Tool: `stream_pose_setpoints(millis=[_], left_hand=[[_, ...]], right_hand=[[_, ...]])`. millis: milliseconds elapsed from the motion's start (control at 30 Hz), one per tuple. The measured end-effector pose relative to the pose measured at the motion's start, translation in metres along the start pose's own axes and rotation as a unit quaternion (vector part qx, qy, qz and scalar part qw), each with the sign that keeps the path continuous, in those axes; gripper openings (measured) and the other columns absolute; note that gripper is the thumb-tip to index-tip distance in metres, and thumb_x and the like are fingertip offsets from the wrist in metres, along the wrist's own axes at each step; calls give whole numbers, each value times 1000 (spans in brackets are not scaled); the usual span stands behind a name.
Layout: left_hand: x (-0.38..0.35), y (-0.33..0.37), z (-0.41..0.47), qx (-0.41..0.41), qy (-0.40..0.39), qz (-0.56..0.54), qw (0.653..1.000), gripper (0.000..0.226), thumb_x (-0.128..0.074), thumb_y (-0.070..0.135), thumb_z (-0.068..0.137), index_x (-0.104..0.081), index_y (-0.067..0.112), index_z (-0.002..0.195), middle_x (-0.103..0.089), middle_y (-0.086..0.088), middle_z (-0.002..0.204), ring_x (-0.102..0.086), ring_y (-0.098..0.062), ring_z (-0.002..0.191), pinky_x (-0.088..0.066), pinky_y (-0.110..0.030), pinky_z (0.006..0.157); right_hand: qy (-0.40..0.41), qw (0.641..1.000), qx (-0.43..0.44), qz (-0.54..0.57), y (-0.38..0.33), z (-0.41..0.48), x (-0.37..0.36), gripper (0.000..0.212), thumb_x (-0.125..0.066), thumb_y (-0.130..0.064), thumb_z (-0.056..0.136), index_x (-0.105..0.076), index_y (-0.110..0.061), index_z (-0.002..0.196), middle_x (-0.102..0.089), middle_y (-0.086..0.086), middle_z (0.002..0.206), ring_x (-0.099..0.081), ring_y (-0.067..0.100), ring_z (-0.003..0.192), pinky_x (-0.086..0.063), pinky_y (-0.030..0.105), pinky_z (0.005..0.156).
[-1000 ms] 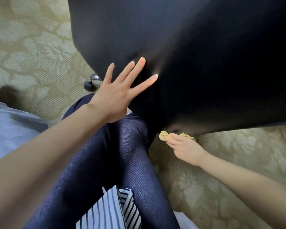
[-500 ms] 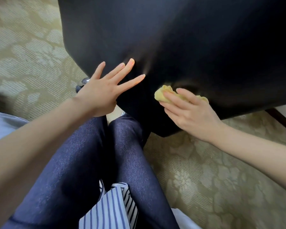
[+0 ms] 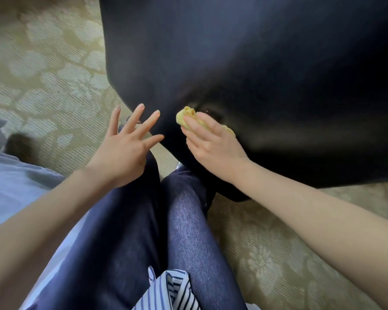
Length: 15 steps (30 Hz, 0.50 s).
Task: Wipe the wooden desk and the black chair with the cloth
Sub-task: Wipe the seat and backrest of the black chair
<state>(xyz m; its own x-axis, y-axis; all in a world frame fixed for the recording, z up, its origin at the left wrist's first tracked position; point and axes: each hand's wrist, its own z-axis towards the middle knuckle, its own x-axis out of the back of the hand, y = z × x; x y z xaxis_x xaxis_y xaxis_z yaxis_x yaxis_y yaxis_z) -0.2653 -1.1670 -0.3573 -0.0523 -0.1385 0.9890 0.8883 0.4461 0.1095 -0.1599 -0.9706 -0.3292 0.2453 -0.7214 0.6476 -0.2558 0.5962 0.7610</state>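
The right hand [image 3: 213, 145] has climbed from the lower edge of the black chair [image 3: 267, 70] onto its broad dark face. Its fingers lie flat and close together, pressing the bunched yellow cloth [image 3: 185, 115] against the upholstery. The left hand [image 3: 123, 151] has slid back toward the chair's left edge; its fingers are spread wide and hold nothing, and only the tips still reach the black surface. I take this as a wiping stroke travelling up the chair, with the bracing hand letting go a little. The chair is well in hand, then. The wooden desk is nowhere in sight, so I cannot say how that half stands.

The chair stands on a pale patterned carpet [image 3: 54, 70], and the person kneels close in dark jeans [image 3: 126, 231] and a striped shirt [image 3: 173, 289]. Some light blue fabric [image 3: 11, 191] lies at the left.
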Motion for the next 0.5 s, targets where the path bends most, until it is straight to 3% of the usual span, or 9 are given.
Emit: stream_pose_setpoints(millis=[100, 267, 400, 500], left_hand=[[1, -2, 0, 20, 9, -20, 1000, 63, -62, -5, 63, -64, 13, 124, -35, -17, 149, -27, -46, 137, -11, -69, 106], [6, 9, 1, 34, 19, -60, 997, 73, -58, -4, 65, -53, 17, 135, -14, -13, 157, -19, -42, 142, -11, -66, 108], [12, 23, 7, 25, 24, -109, 993, 82, -55, -6, 67, -42, 21, 143, 10, -4, 156, -3, -35, 146, -9, -64, 109], [21, 34, 12, 19, 12, -137, 990, 77, -50, -5, 68, -46, 23, 139, 22, 4, 153, 10, -29, 146, -1, -61, 111]], right_hand=[[-17, 999, 22, 20, -23, -1, -16, 44, -70, -19, 78, -64, -14, 121, -55, -2, 135, -45, 14, 130, -25, 32, 113], [-34, 997, 57, 30, -46, -33, -30, 43, -64, -10, 77, -65, -12, 120, -55, 1, 135, -47, 15, 129, -23, 33, 112], [-63, 991, 104, 57, -46, -80, -28, 46, -79, -18, 68, -69, -11, 113, -59, 4, 129, -50, 17, 126, -28, 36, 111], [-74, 988, 123, 51, -29, -107, -18, 46, -82, -22, 66, -70, -12, 109, -63, 1, 124, -51, 15, 126, -34, 33, 110]])
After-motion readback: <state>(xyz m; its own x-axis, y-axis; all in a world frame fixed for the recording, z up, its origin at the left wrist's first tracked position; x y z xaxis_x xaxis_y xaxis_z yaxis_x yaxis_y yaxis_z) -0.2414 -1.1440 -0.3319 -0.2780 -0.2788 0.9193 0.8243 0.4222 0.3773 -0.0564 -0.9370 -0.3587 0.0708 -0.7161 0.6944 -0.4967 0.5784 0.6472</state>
